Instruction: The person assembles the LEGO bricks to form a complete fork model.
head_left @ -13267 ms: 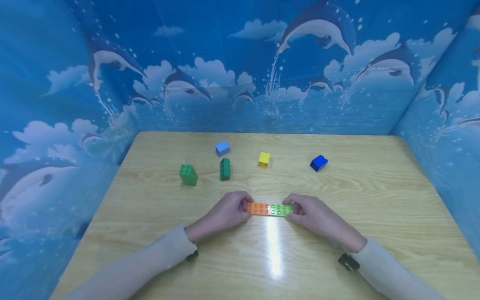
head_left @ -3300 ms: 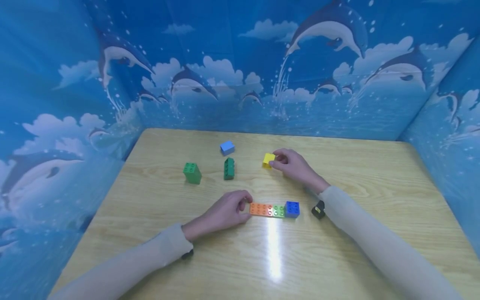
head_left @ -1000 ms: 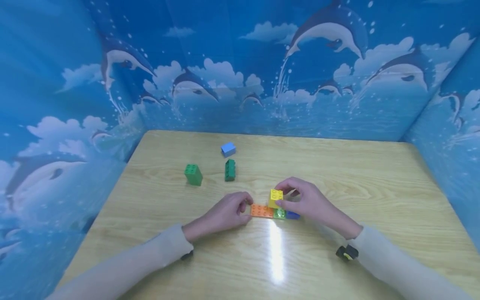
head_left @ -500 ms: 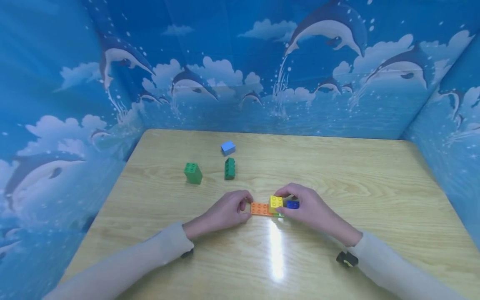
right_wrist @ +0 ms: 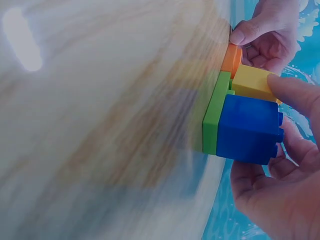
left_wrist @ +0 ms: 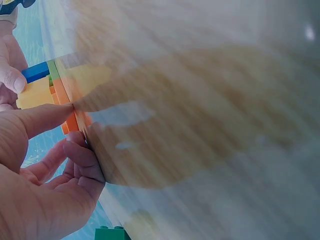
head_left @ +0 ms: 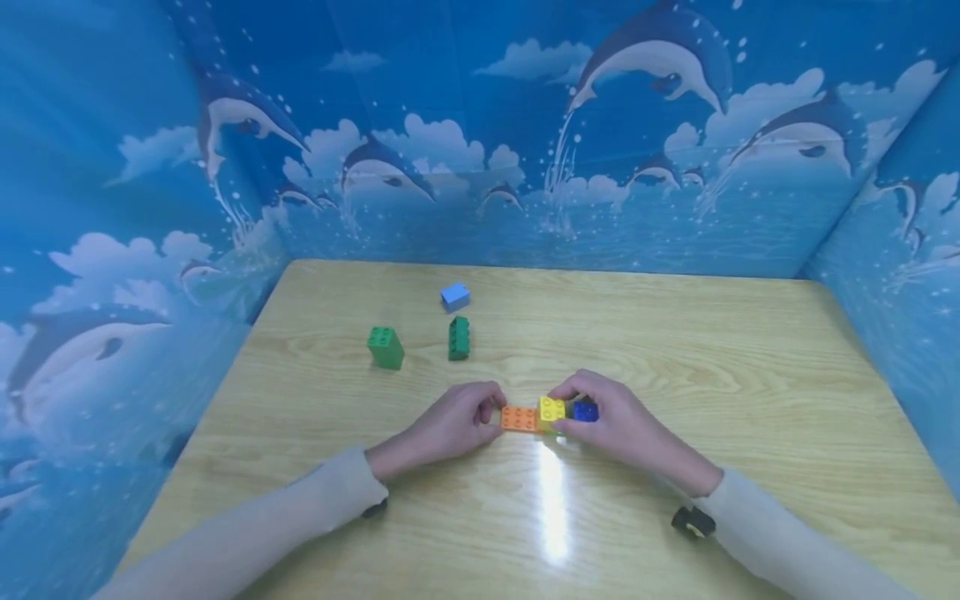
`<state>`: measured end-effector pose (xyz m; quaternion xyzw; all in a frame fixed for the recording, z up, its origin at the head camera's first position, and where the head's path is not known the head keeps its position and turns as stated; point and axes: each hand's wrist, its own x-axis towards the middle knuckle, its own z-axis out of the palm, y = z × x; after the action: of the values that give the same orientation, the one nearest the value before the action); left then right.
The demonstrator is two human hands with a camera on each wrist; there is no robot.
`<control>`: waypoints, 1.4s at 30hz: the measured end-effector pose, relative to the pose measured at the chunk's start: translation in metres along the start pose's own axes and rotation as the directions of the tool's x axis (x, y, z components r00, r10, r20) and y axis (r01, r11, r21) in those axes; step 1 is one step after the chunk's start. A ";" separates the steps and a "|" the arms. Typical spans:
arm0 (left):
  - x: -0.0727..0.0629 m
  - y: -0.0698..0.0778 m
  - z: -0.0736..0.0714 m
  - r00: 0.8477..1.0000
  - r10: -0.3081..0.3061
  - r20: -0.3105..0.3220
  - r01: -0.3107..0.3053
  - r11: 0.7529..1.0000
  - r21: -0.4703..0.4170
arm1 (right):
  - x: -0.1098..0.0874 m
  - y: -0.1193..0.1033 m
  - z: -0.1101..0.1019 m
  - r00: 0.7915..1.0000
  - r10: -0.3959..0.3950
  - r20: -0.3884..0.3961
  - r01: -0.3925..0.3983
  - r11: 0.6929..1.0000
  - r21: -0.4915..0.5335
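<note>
An orange building-block plate (head_left: 517, 418) and a light green plate (right_wrist: 215, 115) lie end to end on the table. My left hand (head_left: 457, 421) holds the orange plate's left end between thumb and fingers. With thumb and fingers, my right hand (head_left: 622, 425) pinches a yellow brick (head_left: 551, 410), which sits over the joint of the two plates. In the right wrist view, its underside looks close to the plates; whether it is fully seated I cannot tell. A dark blue brick (right_wrist: 249, 127) stands on the light green plate's right end, under the right palm.
Behind the left hand are a tall green brick (head_left: 386, 347), a dark green brick (head_left: 459, 338) on its side and a light blue brick (head_left: 455, 297). A dolphin-printed backdrop (head_left: 480, 150) walls the back and sides of the wooden table (head_left: 712, 333).
Earlier, the dark blue brick went from the back right onto the light green plate. My right hand then fetched the yellow brick and lowered it onto the joint. My left hand stays put.
</note>
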<state>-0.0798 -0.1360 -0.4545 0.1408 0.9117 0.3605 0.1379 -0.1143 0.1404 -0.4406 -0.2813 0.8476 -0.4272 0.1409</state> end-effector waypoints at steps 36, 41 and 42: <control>0.000 -0.002 -0.001 0.999 -0.026 -0.023 0.025 0.997 -0.069 | 0.011 0.008 0.000 0.992 0.110 0.069 -0.119 0.981 0.150; 0.003 -0.002 -0.009 0.988 0.033 -0.154 -0.053 0.990 -0.131 | 0.009 0.009 0.001 0.992 0.112 0.057 -0.119 0.983 0.140; 0.005 -0.002 -0.011 0.980 0.048 -0.191 -0.075 0.988 -0.137 | 0.008 0.009 0.001 0.992 0.110 0.054 -0.116 0.984 0.136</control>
<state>-0.0885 -0.1425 -0.4483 0.1240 0.8876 0.4408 0.0503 -0.1237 0.1391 -0.4480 -0.2322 0.8269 -0.4699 0.2038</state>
